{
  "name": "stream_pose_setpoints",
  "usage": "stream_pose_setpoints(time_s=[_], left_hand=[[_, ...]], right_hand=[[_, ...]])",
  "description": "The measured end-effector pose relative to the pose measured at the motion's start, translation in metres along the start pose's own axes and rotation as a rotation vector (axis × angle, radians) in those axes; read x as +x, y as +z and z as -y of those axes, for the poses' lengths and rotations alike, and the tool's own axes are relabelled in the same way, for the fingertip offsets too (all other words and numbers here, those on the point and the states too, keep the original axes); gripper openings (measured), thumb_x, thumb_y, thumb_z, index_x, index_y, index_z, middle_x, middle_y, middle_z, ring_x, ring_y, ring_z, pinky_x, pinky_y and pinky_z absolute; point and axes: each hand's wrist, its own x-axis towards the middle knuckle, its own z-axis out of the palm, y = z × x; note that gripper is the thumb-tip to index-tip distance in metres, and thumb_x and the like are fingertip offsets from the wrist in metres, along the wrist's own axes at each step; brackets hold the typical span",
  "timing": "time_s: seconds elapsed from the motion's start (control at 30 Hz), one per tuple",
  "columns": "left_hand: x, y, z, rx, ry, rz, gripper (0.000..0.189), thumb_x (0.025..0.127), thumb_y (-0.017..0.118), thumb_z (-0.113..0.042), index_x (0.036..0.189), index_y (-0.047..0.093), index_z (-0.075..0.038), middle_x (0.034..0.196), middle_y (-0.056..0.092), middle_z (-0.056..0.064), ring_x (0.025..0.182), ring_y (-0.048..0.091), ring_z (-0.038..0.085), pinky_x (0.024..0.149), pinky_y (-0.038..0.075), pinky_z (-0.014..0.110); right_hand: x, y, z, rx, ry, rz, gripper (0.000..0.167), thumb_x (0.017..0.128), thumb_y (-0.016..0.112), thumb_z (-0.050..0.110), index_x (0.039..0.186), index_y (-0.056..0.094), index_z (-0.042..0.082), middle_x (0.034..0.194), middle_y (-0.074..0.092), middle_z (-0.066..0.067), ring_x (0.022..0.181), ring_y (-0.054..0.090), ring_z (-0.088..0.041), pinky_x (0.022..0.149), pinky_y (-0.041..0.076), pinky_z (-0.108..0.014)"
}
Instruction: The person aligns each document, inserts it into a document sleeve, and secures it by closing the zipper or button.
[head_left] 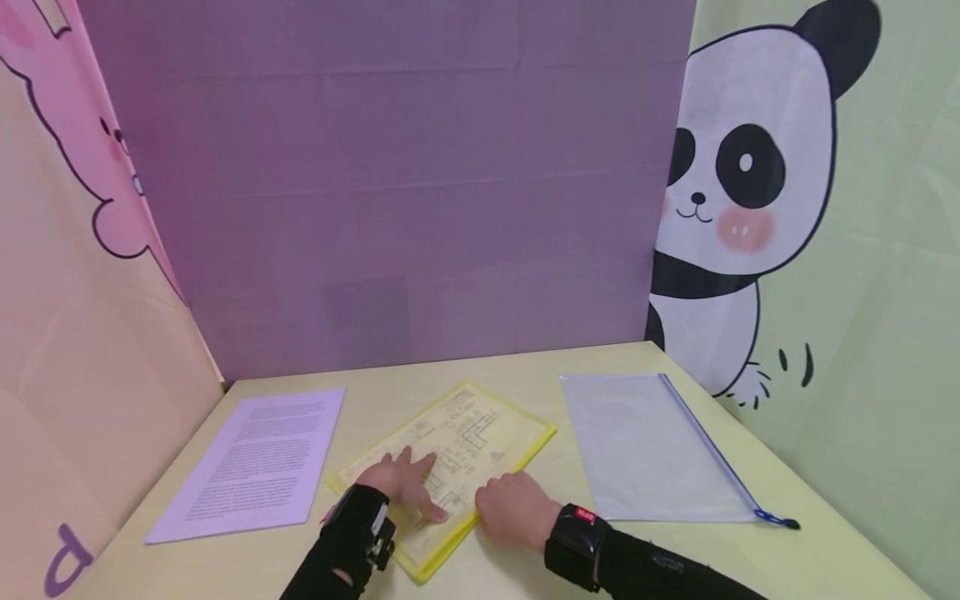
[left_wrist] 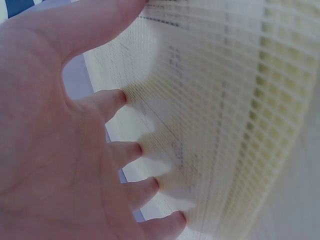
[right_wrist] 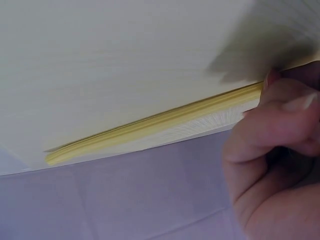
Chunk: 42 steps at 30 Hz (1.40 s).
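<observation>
Pale table (head_left: 517, 371) | hands (head_left: 405, 482) (head_left: 517, 510) on yellow mesh pouch (head_left: 468, 450) | print (head_left: 476, 429) illegible

Little can be read outright. The flat pale lilac-white paper sheet (head_left: 251, 467) at the left carries several paragraphs of dark print, too small to make out. The white printed page (head_left: 480, 429) inside the yellow-edged translucent mesh pouch (head_left: 448, 547) shows tiny lines of characters and angular line diagrams, likewise illegible; the left wrist view gives only blurred dark marks through the mesh. A small red rectangular label (head_left: 585, 515) on the black right wristband (head_left: 573, 550) is unreadable. On the peach fabric wall (head_left: 142, 367), a purple shape (head_left: 67, 560) resembles a tilted "d".
</observation>
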Motion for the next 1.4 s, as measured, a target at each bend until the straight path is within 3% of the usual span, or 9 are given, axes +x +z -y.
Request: stream_pose_setpoints(time_s=[0.73,1.17,1.4], left_hand=[[-0.001,0.0,0.0,-0.015,-0.007,0.009,0.098,0.075,0.086,-0.049,0.156,0.042,-0.015,0.163,0.022,0.028,0.147,0.015,0.057,0.113,0.016,0.075],[-0.001,0.0,0.002,0.007,0.017,-0.001,0.099,0.075,0.085,-0.05,0.156,0.042,-0.015,0.163,0.022,0.028,0.146,0.017,0.058,0.112,0.018,0.076],[-0.001,0.0,0.003,0.007,0.018,-0.002,0.098,0.075,0.085,-0.05,0.156,0.042,-0.015,0.163,0.022,0.028,0.146,0.017,0.058,0.112,0.017,0.075]], right_hand=[[-0.002,-0.006,0.005,-0.032,-0.015,0.019,0.022,0.097,0.064,0.031,0.083,0.069,0.014,0.065,0.051,0.003,0.054,0.044,-0.014,0.052,0.04,-0.028],[-0.008,-0.013,0.036,-0.009,-0.149,0.06,0.021,0.099,0.061,0.035,0.094,0.072,0.019,0.069,0.053,0.006,0.056,0.044,-0.01,0.053,0.04,-0.026],[-0.009,-0.014,0.04,-0.005,-0.153,0.042,0.021,0.099,0.059,0.035,0.092,0.071,0.019,0.067,0.051,0.006,0.055,0.044,-0.01,0.051,0.038,-0.025]])
